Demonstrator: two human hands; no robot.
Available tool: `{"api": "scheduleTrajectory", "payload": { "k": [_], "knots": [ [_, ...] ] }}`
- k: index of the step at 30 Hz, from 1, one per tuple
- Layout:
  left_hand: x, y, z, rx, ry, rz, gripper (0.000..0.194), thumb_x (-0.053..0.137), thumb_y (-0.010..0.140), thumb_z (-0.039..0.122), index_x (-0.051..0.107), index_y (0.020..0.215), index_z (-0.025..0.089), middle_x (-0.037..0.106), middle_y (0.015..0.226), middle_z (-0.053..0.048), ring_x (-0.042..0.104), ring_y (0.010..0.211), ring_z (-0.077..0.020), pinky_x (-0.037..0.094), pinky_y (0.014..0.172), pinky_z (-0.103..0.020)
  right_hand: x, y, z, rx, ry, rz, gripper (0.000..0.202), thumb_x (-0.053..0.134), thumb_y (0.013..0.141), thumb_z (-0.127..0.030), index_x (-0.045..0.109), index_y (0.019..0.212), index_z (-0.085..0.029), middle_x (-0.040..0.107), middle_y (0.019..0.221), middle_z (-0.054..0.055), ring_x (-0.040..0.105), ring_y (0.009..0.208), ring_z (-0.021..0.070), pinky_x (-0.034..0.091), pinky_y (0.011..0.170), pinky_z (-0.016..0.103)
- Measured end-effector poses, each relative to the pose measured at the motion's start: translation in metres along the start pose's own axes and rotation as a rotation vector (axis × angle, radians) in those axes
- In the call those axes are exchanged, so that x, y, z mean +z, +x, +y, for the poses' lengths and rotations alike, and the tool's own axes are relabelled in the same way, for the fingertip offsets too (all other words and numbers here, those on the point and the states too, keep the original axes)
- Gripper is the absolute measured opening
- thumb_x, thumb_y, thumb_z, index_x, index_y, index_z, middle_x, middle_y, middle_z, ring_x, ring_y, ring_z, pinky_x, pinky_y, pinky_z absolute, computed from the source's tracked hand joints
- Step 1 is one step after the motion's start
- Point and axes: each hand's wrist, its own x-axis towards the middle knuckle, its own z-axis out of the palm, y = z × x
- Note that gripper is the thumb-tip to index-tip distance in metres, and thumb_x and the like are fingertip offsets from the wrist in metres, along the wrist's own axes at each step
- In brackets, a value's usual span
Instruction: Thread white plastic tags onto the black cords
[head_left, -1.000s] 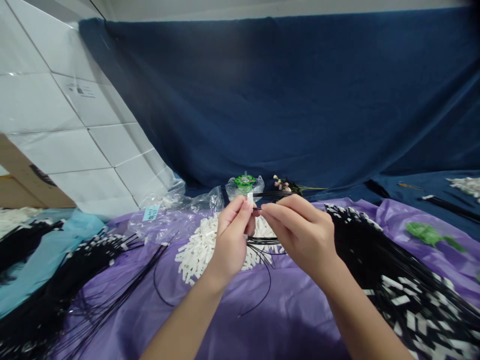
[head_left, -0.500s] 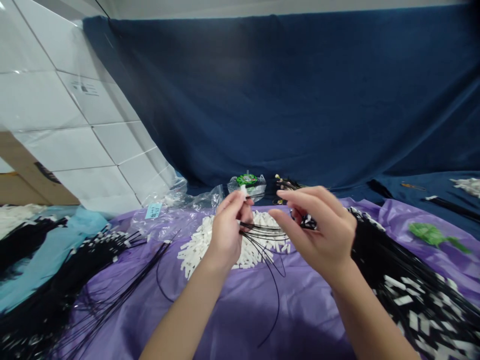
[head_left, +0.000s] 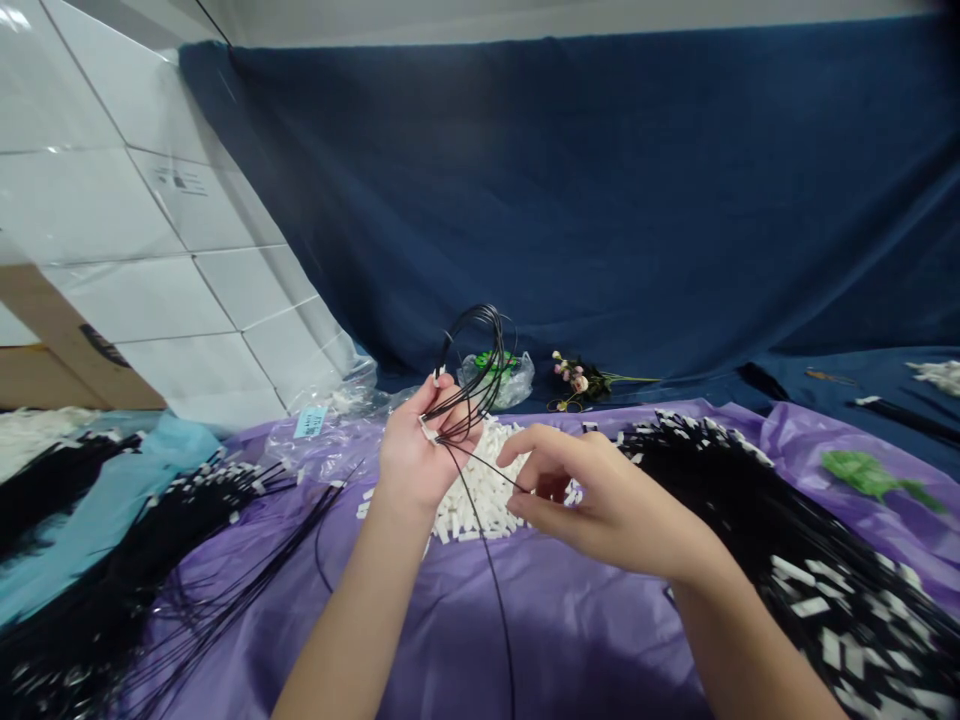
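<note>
My left hand [head_left: 420, 450] is closed on a looped bundle of thin black cords [head_left: 491, 345] with small white ends, which arches up above the fingers. Just right of it, my right hand [head_left: 581, 490] has its fingers curled, with one black cord running to its fingertips. Another long cord hangs from the bundle down over the purple sheet [head_left: 570, 620]. Beneath and behind both hands lies a pile of small white pieces [head_left: 480, 500], partly hidden by them.
Black cords with white ends lie in heaps at the right [head_left: 720, 490] and left [head_left: 120, 560]. Clear plastic bags [head_left: 330, 440], artificial flowers [head_left: 576, 378] and a green item [head_left: 862, 472] lie farther back. A blue cloth [head_left: 585, 200] hangs behind.
The bundle's loose ends, which trailed rightward, are now looped up over my left hand. My left hand has turned and shifted left. My right hand has moved lower and left, onto a cord.
</note>
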Motion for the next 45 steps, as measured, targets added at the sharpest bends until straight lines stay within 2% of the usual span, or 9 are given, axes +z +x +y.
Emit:
{"api": "scheduleTrajectory", "payload": {
  "k": [7, 12, 19, 23, 28, 31, 35, 38, 45],
  "knots": [
    [-0.002, 0.003, 0.004, 0.110, 0.019, 0.078, 0.032, 0.034, 0.100, 0.019, 0.049, 0.072, 0.012, 0.028, 0.047, 0.007, 0.031, 0.037, -0.0041, 0.025, 0.040, -0.019, -0.031, -0.019, 0.007, -0.068, 0.460, -0.071, 0.018, 0.052, 0.095, -0.019, 0.070, 0.095, -0.017, 0.071, 0.080, 0.004, 0.063, 0.060, 0.0097, 0.050, 0.055, 0.021],
    [0.000, 0.004, 0.000, 0.138, 0.020, 0.127, 0.031, 0.035, 0.099, 0.018, 0.049, 0.073, 0.011, 0.027, 0.048, 0.008, 0.031, 0.036, -0.0030, 0.024, 0.039, -0.018, -0.046, -0.029, 0.022, -0.313, 0.652, 0.010, 0.021, 0.052, 0.095, -0.024, 0.069, 0.107, -0.024, 0.072, 0.090, 0.005, 0.063, 0.049, 0.0087, 0.051, 0.048, 0.020],
    [0.005, 0.001, -0.013, 0.174, 0.013, 0.169, 0.026, 0.042, 0.096, 0.018, 0.049, 0.073, 0.011, 0.028, 0.052, 0.007, 0.030, 0.037, -0.0022, 0.025, 0.038, -0.016, -0.045, -0.016, 0.025, -0.395, 0.767, 0.398, 0.017, 0.056, 0.094, -0.038, 0.071, 0.101, -0.033, 0.050, 0.071, -0.005, 0.035, 0.031, 0.0003, 0.031, 0.028, 0.016],
    [0.010, -0.001, -0.019, 0.213, 0.094, 0.203, 0.024, 0.046, 0.094, 0.021, 0.050, 0.073, 0.012, 0.025, 0.052, 0.008, 0.027, 0.039, -0.0029, 0.024, 0.038, -0.015, -0.042, -0.009, 0.015, -0.400, 0.749, 0.624, 0.015, 0.065, 0.086, -0.050, 0.074, 0.078, -0.042, 0.036, 0.072, -0.001, 0.047, 0.058, 0.0074, 0.050, 0.052, 0.020],
    [0.012, -0.002, -0.032, 0.281, 0.232, 0.222, 0.026, 0.050, 0.093, 0.027, 0.052, 0.071, 0.012, 0.026, 0.050, 0.007, 0.024, 0.040, -0.0036, 0.022, 0.039, -0.015, -0.034, -0.011, 0.007, -0.404, 0.862, 0.574, 0.012, 0.069, 0.082, -0.052, 0.074, 0.090, -0.044, 0.027, 0.060, -0.005, 0.023, 0.042, 0.0060, 0.039, 0.038, 0.017],
    [0.006, -0.001, -0.040, 0.405, 0.403, 0.174, 0.027, 0.054, 0.090, 0.030, 0.054, 0.069, 0.013, 0.028, 0.047, 0.006, 0.026, 0.042, -0.0056, 0.022, 0.041, -0.017, -0.025, -0.012, 0.006, -0.379, 0.727, 0.456, 0.008, 0.070, 0.086, -0.032, 0.074, 0.093, -0.034, 0.042, 0.061, -0.005, 0.037, 0.043, 0.0048, 0.034, 0.035, 0.018],
    [0.002, -0.003, -0.046, 0.477, 0.537, 0.049, 0.024, 0.059, 0.088, 0.031, 0.057, 0.070, 0.015, 0.035, 0.045, 0.005, 0.029, 0.043, -0.0062, 0.025, 0.044, -0.018, -0.015, -0.009, 0.003, -0.272, 0.134, 0.527, 0.014, 0.068, 0.083, -0.011, 0.074, 0.091, -0.022, 0.061, 0.074, 0.001, 0.055, 0.061, 0.0093, 0.042, 0.050, 0.023],
    [0.004, -0.007, -0.047, 0.437, 0.548, 0.006, 0.026, 0.059, 0.088, 0.032, 0.057, 0.069, 0.015, 0.036, 0.045, 0.004, 0.029, 0.045, -0.0061, 0.027, 0.047, -0.018, -0.009, -0.003, 0.003, -0.259, -0.175, 0.589, 0.010, 0.066, 0.082, -0.009, 0.073, 0.085, -0.015, 0.063, 0.074, 0.003, 0.053, 0.060, 0.0087, 0.039, 0.050, 0.023],
    [0.008, -0.014, -0.047, 0.412, 0.589, -0.088, 0.030, 0.058, 0.089, 0.031, 0.053, 0.063, 0.016, 0.033, 0.045, 0.004, 0.029, 0.045, -0.0078, 0.027, 0.049, -0.021, -0.006, 0.002, 0.005, -0.262, -0.291, 0.654, 0.009, 0.064, 0.084, -0.012, 0.072, 0.083, -0.016, 0.061, 0.073, 0.001, 0.048, 0.054, 0.0066, 0.037, 0.047, 0.022]
  ]
}}
